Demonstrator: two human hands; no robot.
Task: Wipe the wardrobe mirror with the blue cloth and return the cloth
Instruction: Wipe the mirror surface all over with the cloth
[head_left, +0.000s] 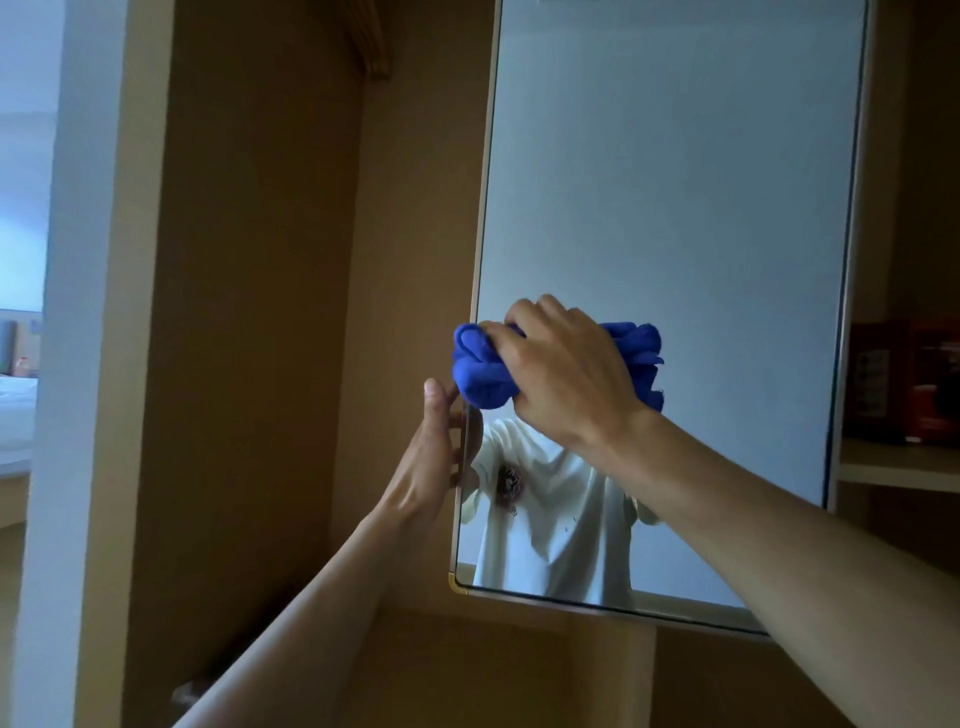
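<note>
The wardrobe mirror (670, 171) is a tall framed panel at the right, swung out from the wooden wardrobe. My right hand (566, 369) presses a bunched blue cloth (475, 369) against the glass near the mirror's left edge, in its lower half. My left hand (439, 447) grips the mirror's left edge just below the cloth, thumb in front and fingers behind the frame. The glass reflects a person in a white T-shirt and a pale wall.
The open wardrobe interior (249, 312) of brown wood lies to the left of the mirror. A shelf (898, 462) at the right holds red boxes (914, 379). A white door frame (78, 312) and a bed stand at the far left.
</note>
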